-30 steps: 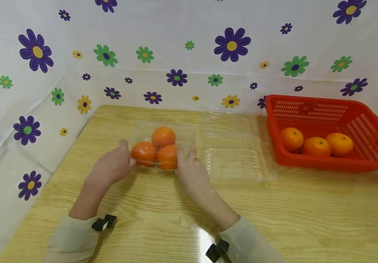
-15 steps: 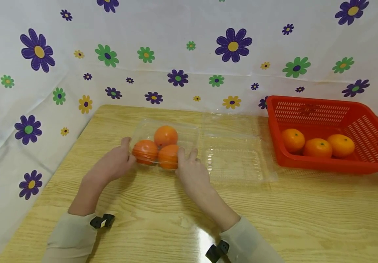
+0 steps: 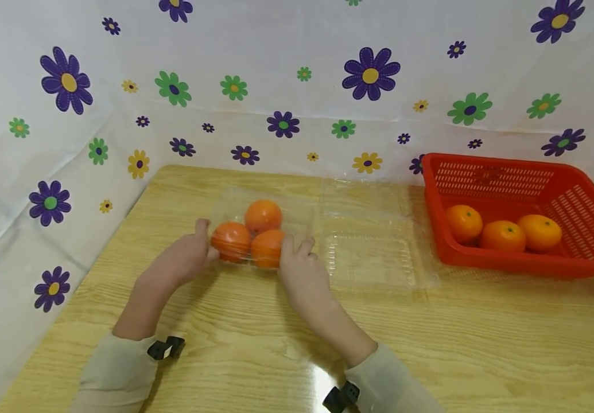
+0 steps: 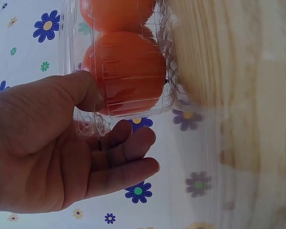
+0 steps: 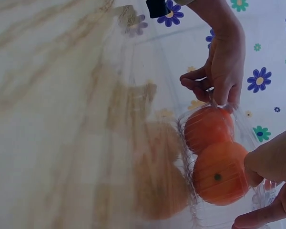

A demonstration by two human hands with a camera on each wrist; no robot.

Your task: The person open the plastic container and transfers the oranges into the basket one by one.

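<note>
While pinching a clear box of oranges with left hand and right hand, facing an open box right of the grip, then a red basket holding fruit.

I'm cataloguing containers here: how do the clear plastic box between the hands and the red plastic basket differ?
The clear plastic box is see-through; the red plastic basket is opaque, with slotted walls. The box is smaller, the basket larger. The left hand and right hand hold the box; neither touches the basket. Both show three round orange fruits inside.
</note>
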